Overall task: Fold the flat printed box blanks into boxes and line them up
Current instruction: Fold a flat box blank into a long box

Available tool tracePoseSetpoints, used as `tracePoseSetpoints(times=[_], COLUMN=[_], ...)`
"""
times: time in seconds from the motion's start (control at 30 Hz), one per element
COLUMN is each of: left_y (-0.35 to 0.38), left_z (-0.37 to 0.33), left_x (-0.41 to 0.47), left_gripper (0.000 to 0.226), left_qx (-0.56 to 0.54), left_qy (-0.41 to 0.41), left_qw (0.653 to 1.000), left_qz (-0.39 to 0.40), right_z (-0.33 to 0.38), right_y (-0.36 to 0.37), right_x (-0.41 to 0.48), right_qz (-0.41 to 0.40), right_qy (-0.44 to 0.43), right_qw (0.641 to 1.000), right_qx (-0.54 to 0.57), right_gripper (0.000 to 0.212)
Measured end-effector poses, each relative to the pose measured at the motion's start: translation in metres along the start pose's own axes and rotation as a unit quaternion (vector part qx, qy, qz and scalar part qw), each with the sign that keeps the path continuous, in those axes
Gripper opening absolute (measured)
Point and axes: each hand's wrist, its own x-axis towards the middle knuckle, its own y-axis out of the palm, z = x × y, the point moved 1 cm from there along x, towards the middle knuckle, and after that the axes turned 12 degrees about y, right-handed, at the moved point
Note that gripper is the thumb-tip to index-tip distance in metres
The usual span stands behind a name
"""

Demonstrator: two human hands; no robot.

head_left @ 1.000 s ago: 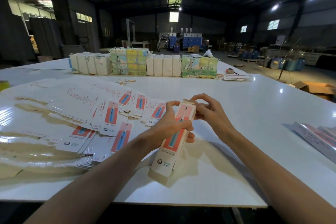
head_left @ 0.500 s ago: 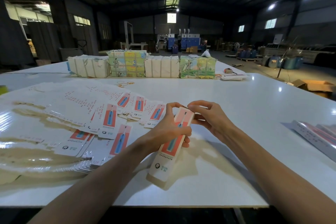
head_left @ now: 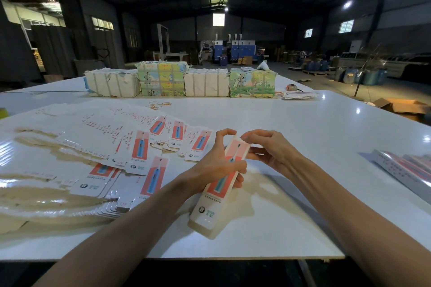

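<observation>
A long white box (head_left: 215, 196) printed with a red panel and a blue toothbrush is held tilted above the white table (head_left: 291, 135), its near end low. My left hand (head_left: 217, 163) grips its middle from the left, forefinger arched over the far end. My right hand (head_left: 270, 149) pinches the small flap at the far end. A fanned heap of flat printed blanks (head_left: 105, 147) lies to the left. Folded boxes (head_left: 405, 170) lie side by side at the right edge.
Four wrapped bundles (head_left: 182, 81) stand in a row at the far side of the table, with rubber bands (head_left: 158, 105) in front of them and a small stack of cards (head_left: 297, 95) to their right. The table's near edge runs below my forearms.
The box's far end has tipped slightly lower and the hands moved a little toward me. My left forefinger has lifted off the far end while my right fingers stay on the end flap.
</observation>
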Motion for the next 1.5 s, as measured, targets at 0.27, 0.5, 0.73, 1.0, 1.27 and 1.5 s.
tracePoseSetpoints(times=[0.27,0.5,0.73,1.0,1.27,1.5], left_y=[-0.004,0.000,0.002,-0.001,-0.005,-0.003], left_z=[0.000,0.001,-0.001,0.001,0.004,0.006], left_x=[0.000,0.000,-0.001,0.001,0.002,0.006], left_gripper=[0.083,0.072,0.073,0.083,0.073,0.070], left_qx=[-0.045,-0.026,-0.012,-0.022,-0.075,-0.128], left_qy=[-0.010,-0.002,0.014,0.016,-0.013,-0.045], left_qw=[0.999,1.000,1.000,0.998,0.995,0.989], left_qz=[-0.026,-0.008,-0.018,-0.060,-0.071,-0.064], right_z=[-0.002,-0.002,0.004,0.003,-0.008,-0.007], right_y=[0.004,0.005,0.003,0.008,0.022,0.020], right_x=[0.002,-0.001,-0.003,-0.006,-0.003,-0.003], right_qz=[0.044,0.004,-0.010,0.031,-0.011,-0.009], right_qy=[-0.001,0.009,-0.005,-0.020,-0.082,-0.100], right_qw=[0.998,1.000,1.000,0.999,0.997,0.995], right_qx=[0.045,0.029,0.004,0.023,0.000,-0.021], right_gripper=[0.014,0.010,0.012,0.017,0.023,0.015])
